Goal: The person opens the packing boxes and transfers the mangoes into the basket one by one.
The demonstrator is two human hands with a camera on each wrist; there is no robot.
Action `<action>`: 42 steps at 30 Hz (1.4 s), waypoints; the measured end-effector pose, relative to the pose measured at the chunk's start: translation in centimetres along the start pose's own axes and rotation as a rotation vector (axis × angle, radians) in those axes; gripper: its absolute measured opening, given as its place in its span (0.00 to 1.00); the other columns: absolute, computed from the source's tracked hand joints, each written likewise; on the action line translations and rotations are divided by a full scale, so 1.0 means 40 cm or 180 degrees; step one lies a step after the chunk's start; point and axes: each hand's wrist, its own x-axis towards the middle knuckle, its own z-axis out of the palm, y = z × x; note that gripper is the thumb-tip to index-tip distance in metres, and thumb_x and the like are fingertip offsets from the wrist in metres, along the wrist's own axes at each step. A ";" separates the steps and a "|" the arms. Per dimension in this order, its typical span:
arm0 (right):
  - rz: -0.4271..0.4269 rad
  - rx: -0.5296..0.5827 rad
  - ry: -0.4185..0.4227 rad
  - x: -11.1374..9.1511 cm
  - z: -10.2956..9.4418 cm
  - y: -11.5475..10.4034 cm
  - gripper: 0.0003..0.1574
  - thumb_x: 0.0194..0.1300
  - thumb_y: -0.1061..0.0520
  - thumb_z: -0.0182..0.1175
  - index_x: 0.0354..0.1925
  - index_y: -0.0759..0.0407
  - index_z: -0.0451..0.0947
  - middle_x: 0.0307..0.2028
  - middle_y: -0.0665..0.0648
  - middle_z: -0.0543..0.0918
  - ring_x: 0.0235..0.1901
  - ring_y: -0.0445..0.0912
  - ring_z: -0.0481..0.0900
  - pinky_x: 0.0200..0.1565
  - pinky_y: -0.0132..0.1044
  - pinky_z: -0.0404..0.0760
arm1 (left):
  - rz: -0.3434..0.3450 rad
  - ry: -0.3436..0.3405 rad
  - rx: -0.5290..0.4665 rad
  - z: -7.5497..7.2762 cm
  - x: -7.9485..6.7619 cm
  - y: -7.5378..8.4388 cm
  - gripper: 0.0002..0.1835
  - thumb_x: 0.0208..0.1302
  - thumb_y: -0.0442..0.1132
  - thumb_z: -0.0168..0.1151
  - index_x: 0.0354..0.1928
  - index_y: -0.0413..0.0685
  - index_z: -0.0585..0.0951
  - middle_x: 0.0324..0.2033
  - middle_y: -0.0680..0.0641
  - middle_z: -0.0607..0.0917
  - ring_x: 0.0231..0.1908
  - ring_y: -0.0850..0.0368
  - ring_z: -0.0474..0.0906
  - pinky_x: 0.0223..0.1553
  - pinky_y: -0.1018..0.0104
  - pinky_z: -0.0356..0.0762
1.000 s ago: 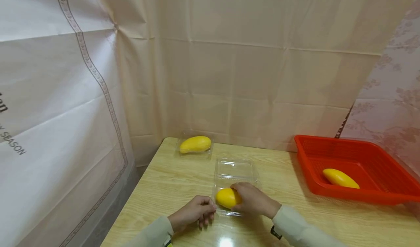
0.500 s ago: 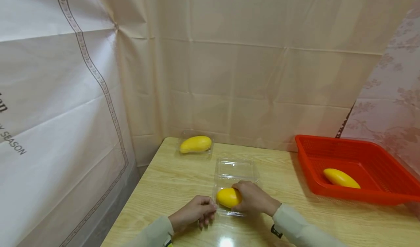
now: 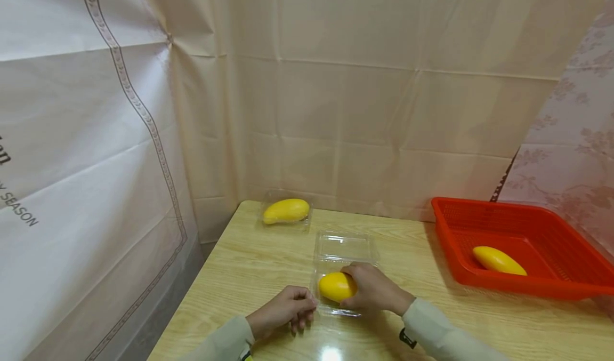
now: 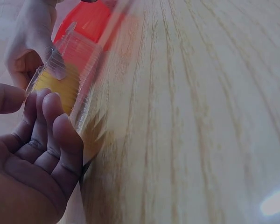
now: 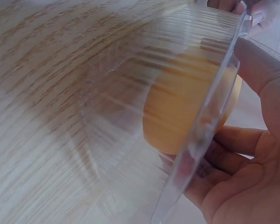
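My right hand grips a yellow mango from its right side, thumb near and fingers beyond. The mango sits within the near half of a clear plastic clamshell box, whose lid lies folded back away from me. In the right wrist view the box's ribbed wall stands in front of the mango. My left hand pinches the box's near left rim between thumb and forefinger; the left wrist view shows these fingertips at the rim, the other fingers curled loosely beside the wall.
Another mango lies in a clear box at the table's far left corner. To the right stands a red plastic basket holding one mango. Fabric sheets hang behind the wooden table and at its sides.
My right hand and the mango in it have shifted slightly right and away from me within the box. The left hand has stayed at the rim.
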 end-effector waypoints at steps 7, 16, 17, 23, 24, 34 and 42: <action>0.0087 0.0053 0.0024 -0.012 -0.020 -0.003 0.39 0.45 0.46 0.82 0.51 0.65 0.82 0.39 0.50 0.82 0.36 0.41 0.74 0.38 0.38 0.76 | 0.0014 -0.0013 0.0024 0.000 0.000 -0.001 0.16 0.77 0.42 0.58 0.42 0.30 0.80 0.27 0.48 0.82 0.21 0.60 0.74 0.18 0.71 0.72; 0.0234 0.0130 0.0017 -0.022 -0.043 -0.002 0.40 0.47 0.47 0.82 0.53 0.66 0.82 0.40 0.51 0.83 0.36 0.44 0.76 0.40 0.42 0.78 | 0.0016 -0.0009 0.0029 0.001 -0.003 0.001 0.15 0.77 0.41 0.57 0.43 0.30 0.80 0.27 0.48 0.83 0.21 0.60 0.74 0.18 0.71 0.72; 0.0235 0.0108 0.0031 -0.023 -0.044 0.000 0.40 0.47 0.46 0.82 0.53 0.66 0.82 0.41 0.51 0.83 0.37 0.44 0.76 0.41 0.42 0.78 | 0.0020 -0.0012 0.0024 0.002 -0.004 0.002 0.15 0.77 0.41 0.57 0.43 0.30 0.80 0.27 0.48 0.83 0.21 0.60 0.74 0.18 0.71 0.71; 0.0240 0.0071 0.0116 -0.031 -0.060 0.011 0.39 0.47 0.47 0.83 0.53 0.65 0.82 0.41 0.51 0.84 0.38 0.44 0.77 0.42 0.43 0.80 | 0.0076 -0.0031 0.0004 0.003 -0.006 0.003 0.16 0.77 0.40 0.57 0.43 0.29 0.79 0.27 0.47 0.82 0.21 0.60 0.73 0.18 0.71 0.71; 0.0242 0.0072 0.0133 -0.032 -0.063 0.012 0.39 0.47 0.47 0.83 0.53 0.65 0.82 0.41 0.51 0.84 0.38 0.44 0.77 0.42 0.44 0.80 | 0.0083 -0.0033 0.0006 0.003 -0.006 0.003 0.15 0.77 0.40 0.57 0.43 0.29 0.79 0.27 0.47 0.82 0.21 0.60 0.74 0.18 0.71 0.71; 0.0224 -0.0015 0.0266 -0.044 -0.088 0.025 0.39 0.47 0.45 0.83 0.52 0.65 0.82 0.40 0.51 0.83 0.37 0.44 0.77 0.41 0.42 0.79 | 0.0102 -0.0037 0.0032 0.003 -0.007 0.000 0.16 0.77 0.40 0.57 0.43 0.29 0.80 0.27 0.47 0.83 0.21 0.60 0.74 0.18 0.72 0.72; 0.0305 -0.0005 0.0333 -0.053 -0.112 0.036 0.40 0.47 0.46 0.83 0.52 0.66 0.82 0.41 0.51 0.84 0.38 0.43 0.78 0.42 0.42 0.81 | 0.0120 -0.0059 0.0035 0.003 -0.007 -0.001 0.17 0.78 0.41 0.57 0.44 0.28 0.79 0.27 0.47 0.83 0.21 0.60 0.74 0.18 0.72 0.72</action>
